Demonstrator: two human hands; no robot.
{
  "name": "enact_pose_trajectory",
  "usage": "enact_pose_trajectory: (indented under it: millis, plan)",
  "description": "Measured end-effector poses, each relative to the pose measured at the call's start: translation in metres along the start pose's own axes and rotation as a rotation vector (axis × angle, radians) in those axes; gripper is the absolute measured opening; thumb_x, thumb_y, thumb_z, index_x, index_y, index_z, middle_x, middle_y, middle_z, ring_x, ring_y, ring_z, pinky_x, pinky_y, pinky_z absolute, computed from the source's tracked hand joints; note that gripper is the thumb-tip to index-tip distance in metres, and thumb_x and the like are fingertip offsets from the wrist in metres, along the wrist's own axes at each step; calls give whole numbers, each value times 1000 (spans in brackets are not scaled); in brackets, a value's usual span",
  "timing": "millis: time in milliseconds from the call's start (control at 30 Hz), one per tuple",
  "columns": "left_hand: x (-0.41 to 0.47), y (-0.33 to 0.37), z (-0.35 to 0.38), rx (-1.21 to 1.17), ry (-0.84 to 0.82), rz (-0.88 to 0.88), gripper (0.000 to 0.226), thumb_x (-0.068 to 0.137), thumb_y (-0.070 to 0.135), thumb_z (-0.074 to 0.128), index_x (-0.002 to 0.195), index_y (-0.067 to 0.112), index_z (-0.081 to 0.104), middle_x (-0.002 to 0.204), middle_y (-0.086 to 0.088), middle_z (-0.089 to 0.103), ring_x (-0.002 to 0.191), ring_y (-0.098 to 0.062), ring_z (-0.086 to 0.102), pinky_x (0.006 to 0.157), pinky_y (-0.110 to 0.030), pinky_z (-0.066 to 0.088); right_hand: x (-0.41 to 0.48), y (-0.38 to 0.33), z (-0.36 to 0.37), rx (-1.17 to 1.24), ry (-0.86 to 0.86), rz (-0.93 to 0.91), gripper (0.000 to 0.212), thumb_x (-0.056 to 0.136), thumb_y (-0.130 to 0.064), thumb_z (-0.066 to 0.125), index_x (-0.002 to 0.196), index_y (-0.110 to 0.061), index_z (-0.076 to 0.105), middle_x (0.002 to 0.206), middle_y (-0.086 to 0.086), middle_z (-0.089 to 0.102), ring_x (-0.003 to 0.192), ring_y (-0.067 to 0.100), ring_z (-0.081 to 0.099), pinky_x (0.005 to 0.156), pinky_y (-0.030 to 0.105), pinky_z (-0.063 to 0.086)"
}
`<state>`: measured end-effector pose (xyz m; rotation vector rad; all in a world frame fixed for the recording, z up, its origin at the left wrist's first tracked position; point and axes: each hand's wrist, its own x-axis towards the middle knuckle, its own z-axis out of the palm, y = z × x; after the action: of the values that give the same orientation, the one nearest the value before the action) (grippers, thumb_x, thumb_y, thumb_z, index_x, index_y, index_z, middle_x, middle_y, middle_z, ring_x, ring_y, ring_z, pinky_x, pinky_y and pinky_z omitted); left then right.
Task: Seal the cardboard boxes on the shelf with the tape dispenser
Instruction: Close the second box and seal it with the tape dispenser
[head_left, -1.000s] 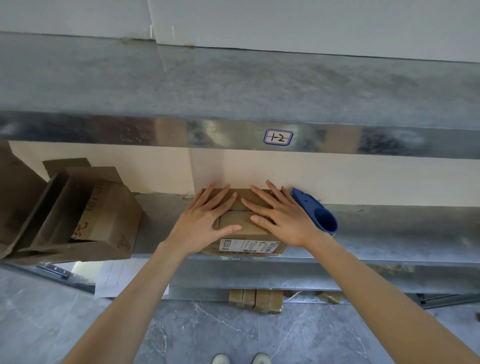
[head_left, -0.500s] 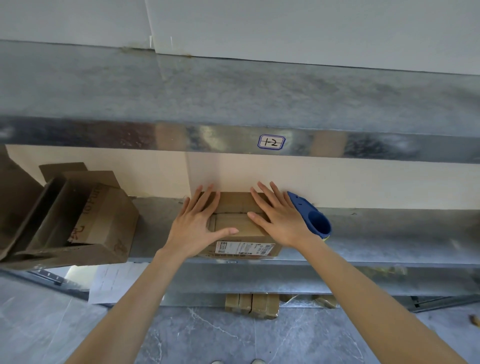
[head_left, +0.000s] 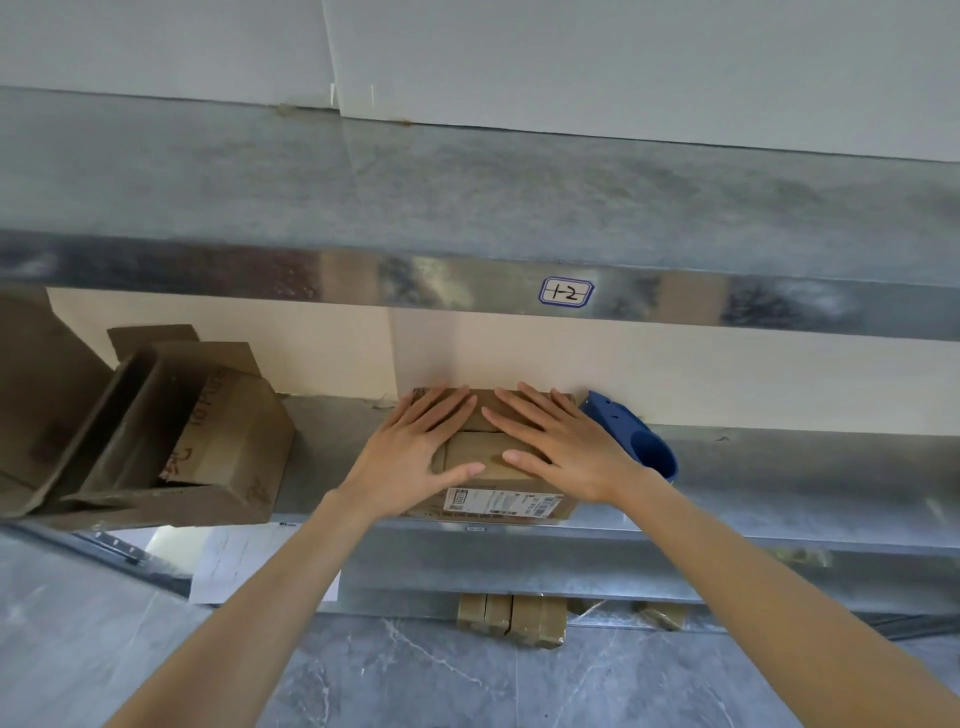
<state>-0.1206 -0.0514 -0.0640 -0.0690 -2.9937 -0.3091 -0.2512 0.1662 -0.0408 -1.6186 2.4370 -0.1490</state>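
Note:
A small cardboard box (head_left: 485, 451) with a white label on its front sits on the metal shelf (head_left: 779, 467). My left hand (head_left: 415, 447) lies flat on the box's left top flap, fingers straight. Flat on the right flap rests my right hand (head_left: 558, 441), fingers spread. Both hands press the flaps down. The blue tape dispenser (head_left: 636, 439) lies on the shelf just right of the box, beside my right hand and untouched.
Larger open cardboard boxes (head_left: 171, 431) lie tipped at the shelf's left end. An upper shelf beam carries a label "1-2" (head_left: 566, 292). Small taped packages (head_left: 511, 618) sit on the floor under the shelf, and a white paper sheet (head_left: 228, 561) lies at lower left.
Both hands have slid closer together on the box top, fingers now nearly meeting over the flap seam. The view has shifted slightly.

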Motion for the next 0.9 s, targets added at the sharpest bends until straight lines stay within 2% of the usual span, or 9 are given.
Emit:
enact_pose_trajectory:
  millis: [100, 200, 267, 333, 433, 533, 600, 700, 900]
  plan:
    - [-1, 1, 3, -120, 28, -97, 99, 81, 91, 18, 158, 29, 20, 165, 12, 13, 152, -6, 3, 126, -37, 8, 1, 0, 5, 67, 53, 86, 69, 93, -69, 13, 154, -43, -6, 163, -17, -11, 149, 5, -18, 121, 30, -10]
    - [-2, 7, 7, -323, 99, -259, 102, 75, 92, 30, 156, 30, 27, 163, 18, 15, 147, 5, -2, 120, -27, 5, 3, -2, 9, 197, 140, 207, 69, 95, -66, 30, 156, -42, 6, 164, -18, 0, 150, 3, -12, 124, 34, -2]
    - [-2, 12, 4, -364, 108, -303, 99, 75, 87, 40, 155, 29, 29, 162, 18, 19, 145, 9, 0, 121, -29, 10, 3, -3, 12, 279, 184, 261, 70, 95, -64, 41, 156, -41, 14, 164, -19, 5, 150, 2, -9, 124, 33, 0]
    - [2, 14, -4, -357, 59, -340, 92, 80, 79, 49, 155, 30, 28, 162, 17, 19, 148, 3, 5, 122, -34, 17, 5, -3, 10, 409, 204, 309, 73, 92, -61, 51, 154, -40, 19, 163, -19, 8, 150, 2, -7, 122, 34, 2]
    - [12, 15, -8, -284, 37, -368, 87, 82, 77, 45, 153, 28, 31, 158, 13, 26, 148, -11, 18, 119, -40, 28, 11, -2, 3, 603, 206, 381, 73, 90, -59, 58, 152, -38, 27, 163, -16, 12, 150, 3, -4, 124, 42, 7]
    - [17, 16, -2, -279, 79, -376, 81, 86, 74, 40, 150, 26, 36, 152, 10, 32, 146, -15, 23, 112, -43, 39, 13, -3, 6, 498, 218, 391, 71, 90, -63, 55, 151, -37, 31, 160, -14, 21, 150, 5, 0, 123, 44, 12]
    - [16, 14, 2, -234, 40, -352, 79, 90, 71, 38, 154, 27, 29, 157, 10, 26, 151, -14, 11, 119, -42, 29, 11, -4, 11, 412, 244, 381, 70, 90, -64, 53, 150, -37, 31, 156, -13, 26, 150, 7, 2, 123, 43, 13]
    - [13, 14, 1, -180, -6, -316, 88, 85, 78, 20, 157, 29, 18, 163, 12, 15, 153, -12, 0, 123, -38, 12, 9, -4, 14, 384, 252, 373, 71, 89, -68, 49, 151, -39, 29, 156, -13, 26, 150, 9, 1, 124, 42, 10]
    - [11, 17, 1, -278, 89, -364, 58, 103, 47, 41, 157, 29, 25, 164, 14, 16, 153, -10, 0, 124, -38, 15, 7, -2, 21, 521, 372, 426, 62, 93, -54, 56, 149, -40, 34, 160, -13, 18, 151, 9, -1, 121, 39, 15]
